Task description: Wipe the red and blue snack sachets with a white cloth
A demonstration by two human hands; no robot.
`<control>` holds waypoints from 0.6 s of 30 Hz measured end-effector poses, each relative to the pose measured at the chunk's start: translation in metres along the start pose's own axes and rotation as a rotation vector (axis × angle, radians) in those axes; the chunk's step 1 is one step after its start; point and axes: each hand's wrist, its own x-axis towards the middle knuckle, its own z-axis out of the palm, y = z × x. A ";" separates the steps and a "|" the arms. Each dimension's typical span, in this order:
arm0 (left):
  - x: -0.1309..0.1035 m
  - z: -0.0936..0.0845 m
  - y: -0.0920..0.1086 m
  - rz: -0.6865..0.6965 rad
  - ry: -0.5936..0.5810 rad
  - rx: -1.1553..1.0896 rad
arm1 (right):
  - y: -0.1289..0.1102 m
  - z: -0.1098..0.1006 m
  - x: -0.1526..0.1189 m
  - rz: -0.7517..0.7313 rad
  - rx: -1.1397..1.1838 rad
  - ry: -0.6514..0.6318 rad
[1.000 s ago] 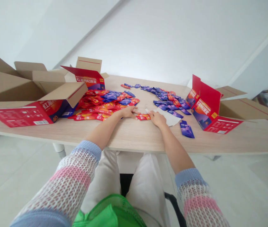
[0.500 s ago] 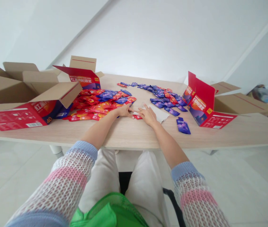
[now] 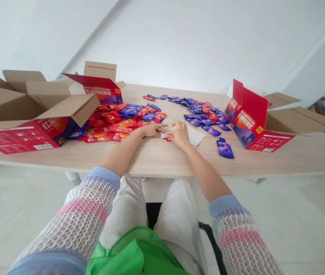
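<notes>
Over a small red packet (image 3: 167,139), my left hand (image 3: 153,130) lies with its fingers stretched toward the right, open. My right hand (image 3: 179,135) meets it there, its fingers bent and pressed on a white tissue (image 3: 195,136) that spreads out to the right. Most of the red packet is hidden under the hands and the tissue. Left of my left hand is a heap of red packets (image 3: 109,128) with some purple ones. To the right of the tissue, purple packets (image 3: 210,130) lie in a looser pile with a few red ones.
A large open carton (image 3: 21,135) stands at the left, with another red carton (image 3: 102,93) behind it. On the right is an open red carton (image 3: 247,122). A single purple packet (image 3: 225,148) lies near the front edge of the wooden table (image 3: 162,162).
The fingers of my right hand have bent and gathered the tissue toward my left hand, covering more of the red packet. The view has tilted slightly.
</notes>
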 end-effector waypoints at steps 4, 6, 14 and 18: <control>0.003 -0.007 -0.005 0.063 -0.147 0.044 | -0.002 -0.001 -0.003 0.119 -0.019 -0.017; 0.006 -0.010 -0.008 0.063 -0.168 0.073 | 0.001 -0.002 -0.003 0.161 -0.003 -0.103; 0.005 -0.015 -0.009 0.017 -0.162 0.116 | 0.029 -0.005 -0.005 0.342 0.029 -0.295; 0.004 -0.018 0.002 -0.053 -0.231 0.155 | 0.043 -0.002 -0.006 0.489 0.048 -0.216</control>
